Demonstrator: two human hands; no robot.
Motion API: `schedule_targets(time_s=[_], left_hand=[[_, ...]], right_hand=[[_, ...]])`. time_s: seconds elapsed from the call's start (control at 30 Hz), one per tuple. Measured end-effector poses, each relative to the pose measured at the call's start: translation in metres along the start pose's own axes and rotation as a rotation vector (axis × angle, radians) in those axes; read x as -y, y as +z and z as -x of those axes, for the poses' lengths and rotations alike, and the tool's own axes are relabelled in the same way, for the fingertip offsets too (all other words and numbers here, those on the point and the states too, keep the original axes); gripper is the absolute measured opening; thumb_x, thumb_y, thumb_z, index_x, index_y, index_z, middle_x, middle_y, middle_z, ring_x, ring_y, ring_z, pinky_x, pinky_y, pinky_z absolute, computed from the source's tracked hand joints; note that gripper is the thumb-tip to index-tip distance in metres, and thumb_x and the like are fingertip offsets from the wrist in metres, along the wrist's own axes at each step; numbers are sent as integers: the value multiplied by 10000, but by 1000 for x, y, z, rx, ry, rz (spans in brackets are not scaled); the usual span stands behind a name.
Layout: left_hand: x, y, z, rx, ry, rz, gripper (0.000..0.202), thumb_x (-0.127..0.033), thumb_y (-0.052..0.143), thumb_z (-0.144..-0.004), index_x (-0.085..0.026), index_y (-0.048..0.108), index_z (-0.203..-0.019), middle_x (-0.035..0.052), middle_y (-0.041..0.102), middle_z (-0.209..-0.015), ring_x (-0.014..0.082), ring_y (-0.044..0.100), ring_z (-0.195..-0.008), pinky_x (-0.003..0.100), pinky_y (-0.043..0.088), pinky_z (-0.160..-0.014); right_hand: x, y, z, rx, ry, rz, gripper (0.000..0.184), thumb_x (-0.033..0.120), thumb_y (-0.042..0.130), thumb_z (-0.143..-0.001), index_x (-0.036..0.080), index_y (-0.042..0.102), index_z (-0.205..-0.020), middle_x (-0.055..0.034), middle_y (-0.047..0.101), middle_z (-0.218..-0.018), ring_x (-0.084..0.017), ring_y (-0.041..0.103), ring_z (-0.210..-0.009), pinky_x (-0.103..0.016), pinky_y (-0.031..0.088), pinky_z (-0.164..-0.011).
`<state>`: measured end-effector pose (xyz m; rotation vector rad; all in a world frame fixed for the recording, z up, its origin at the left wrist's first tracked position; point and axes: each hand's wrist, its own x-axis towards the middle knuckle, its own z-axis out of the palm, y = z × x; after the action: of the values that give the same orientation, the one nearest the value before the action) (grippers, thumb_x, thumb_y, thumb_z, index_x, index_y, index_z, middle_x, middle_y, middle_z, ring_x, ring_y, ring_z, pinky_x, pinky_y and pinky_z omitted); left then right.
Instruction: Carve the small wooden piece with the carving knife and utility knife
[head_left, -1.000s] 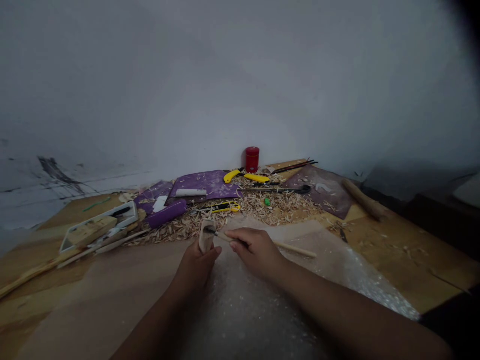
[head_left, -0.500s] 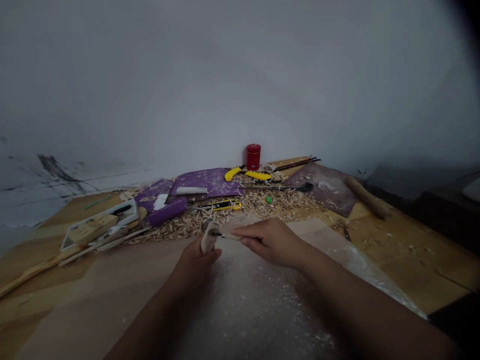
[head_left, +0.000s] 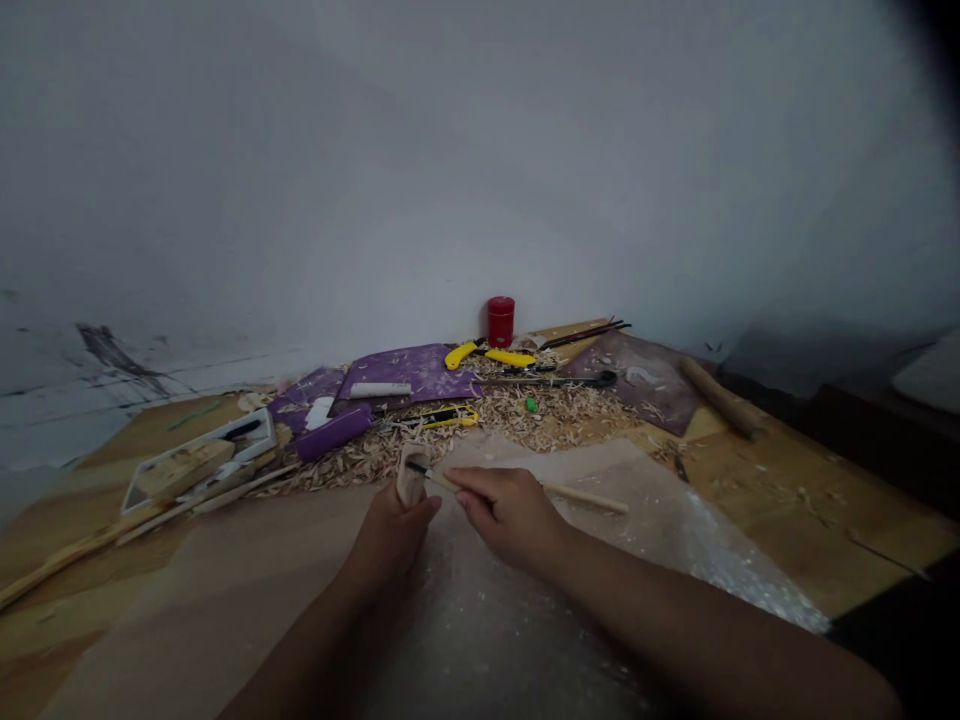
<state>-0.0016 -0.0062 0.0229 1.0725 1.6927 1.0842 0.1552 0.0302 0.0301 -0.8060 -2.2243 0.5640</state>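
Compared with half a second ago, the left hand (head_left: pixel 394 530) has almost not moved. The right hand (head_left: pixel 510 515) has come a little lower and nearer to the person, so the long handle of the tool (head_left: pixel 585 497) shows again at its right side.

A white tray (head_left: pixel 199 455) with a pale wood block in it lies far left of the red can (head_left: pixel 500 320) and nearer to the person. Purple sheets (head_left: pixel 409 368), flat and matt, lie left of the can. The can is a small, smooth cylinder and stands at the wall. Two yellow knives (head_left: pixel 491 354) lie just in front of it. Pale, curly shavings (head_left: pixel 517 408) cover the wooden desk (head_left: pixel 787 480) in front of the can. Nearer still lies a clear, shiny plastic sheet (head_left: pixel 675 540). A thick round wooden rod (head_left: pixel 720 398) lies well to the right of the can.

The left hand is closed around a small pale wood piece (head_left: pixel 411 472) and holds it upright, in front of the can and a little left of it, at the near edge of the shavings. The right hand is closed on the tool, with the fingers pinching it near its front end. The tool has a thin, light wooden handle and a dark metal tip. The tip touches the wood piece.
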Motion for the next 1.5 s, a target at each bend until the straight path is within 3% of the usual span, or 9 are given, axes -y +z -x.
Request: schedule_targets(time_s=[0.2,0.3,0.47,0.63,0.93,1.2,1.4,1.5], left_hand=[[0,-2,1,21,-18,149,222,-334,542,-681,-217,359,-635,-116,302,-355,59,232,-294,180,167,-322],[5,-5,-2,73,-13,177,261,-335,582,-650,-212,354,-617,-114,312,-383,53,247,-318,176,182,-340],[12,-9,-9,131,44,149,227,-279,617,-612,-186,410,-618,-75,402,-505,65,356,-437,183,282,-432],[14,-7,-11,177,83,94,200,-237,599,-626,-186,406,-610,-79,369,-520,62,315,-462,181,276,-456],[2,-1,-4,1,-5,-26,200,-267,567,-632,-201,383,-591,-94,337,-409,61,272,-362,186,195,-364],[3,4,-2,69,-72,204,242,-342,555,-663,-228,344,-632,-117,308,-334,62,231,-267,183,156,-292],[5,-4,-1,81,-70,215,277,-348,595,-629,-218,351,-628,-122,311,-355,51,247,-289,173,179,-308],[3,-12,-2,5,-35,144,292,-379,619,-632,-196,391,-629,-110,345,-393,49,301,-331,169,213,-341]], right_hand=[[2,10,0,-32,-3,-49,353,205,429,-841,166,556,-1168,-57,637,-1085,-146,598,-953,-245,428,-851],[-4,-2,-6,5,-10,-78,324,212,466,-826,195,590,-1124,-33,657,-1044,-139,613,-910,-233,445,-805],[-16,-29,-14,109,15,-105,250,213,523,-791,228,660,-999,3,702,-874,-122,631,-680,-203,454,-600],[-21,-39,-17,175,44,-121,229,206,544,-766,212,681,-949,1,704,-811,-122,624,-655,-204,439,-598],[-8,-13,-9,49,68,-128,255,166,504,-772,209,660,-969,-20,694,-891,-148,631,-767,-230,444,-687],[3,11,1,-70,71,-168,306,163,455,-813,159,591,-1087,-58,652,-1015,-149,593,-916,-236,413,-819],[-9,-2,-10,-6,74,-227,250,206,489,-813,192,623,-1024,-14,677,-879,-125,602,-728,-218,439,-671],[-17,-11,-14,34,85,-240,219,248,521,-806,194,635,-985,-7,670,-858,-118,580,-678,-212,425,-623]])
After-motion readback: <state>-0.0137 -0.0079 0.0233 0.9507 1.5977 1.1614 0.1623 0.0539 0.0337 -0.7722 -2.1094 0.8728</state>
